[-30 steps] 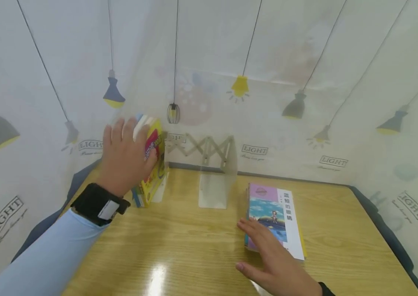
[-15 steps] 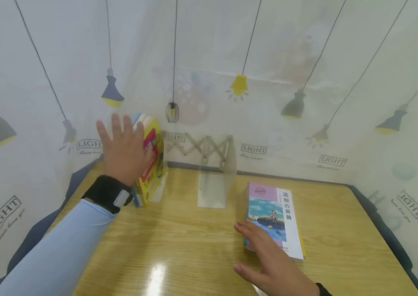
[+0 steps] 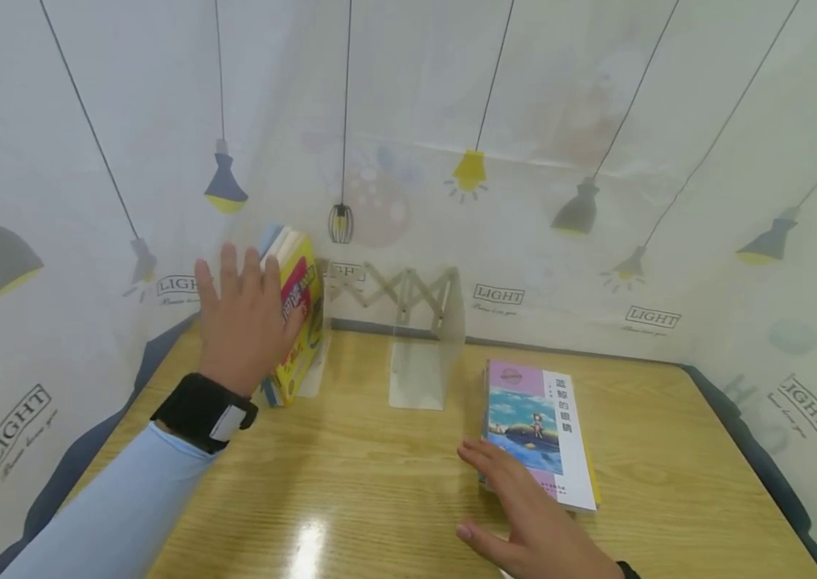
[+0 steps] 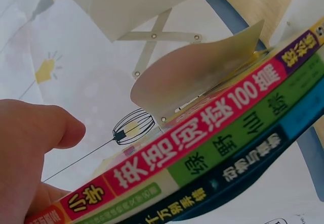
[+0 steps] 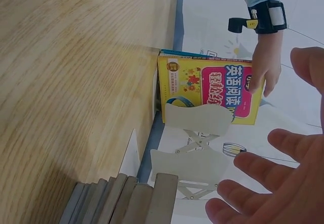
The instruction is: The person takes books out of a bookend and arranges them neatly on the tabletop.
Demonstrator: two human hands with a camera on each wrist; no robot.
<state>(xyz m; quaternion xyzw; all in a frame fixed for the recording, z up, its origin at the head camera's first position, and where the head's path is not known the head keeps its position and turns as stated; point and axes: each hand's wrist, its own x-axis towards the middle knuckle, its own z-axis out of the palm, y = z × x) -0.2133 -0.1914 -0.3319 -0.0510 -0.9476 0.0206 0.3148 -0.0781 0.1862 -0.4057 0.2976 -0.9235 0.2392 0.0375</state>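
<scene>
Several books (image 3: 303, 299), the nearest with a yellow cover, stand upright at the back left of the table. My left hand (image 3: 240, 326) is at their left side in the head view, fingers straight and spread. In the left wrist view its thumb (image 4: 63, 128) stands apart from the yellow cover; the other fingers are hidden. Beside the books is an expandable bookend (image 3: 417, 374) with scissor-like links. At right lies a stack of books (image 3: 524, 426), the top one pink and white. My right hand (image 3: 535, 515) is at its near left corner, fingers extended, holding nothing.
Beneath everything is a wooden table (image 3: 351, 466). A white sheet (image 3: 408, 96) printed with hanging lamps surrounds its back and sides, and a dark blue edge (image 3: 749, 438) borders the table.
The left hand has shifted slightly along the standing books, and its fingers have straightened and spread. The books, bookend and stack stay in place; the right hand hardly moves.
</scene>
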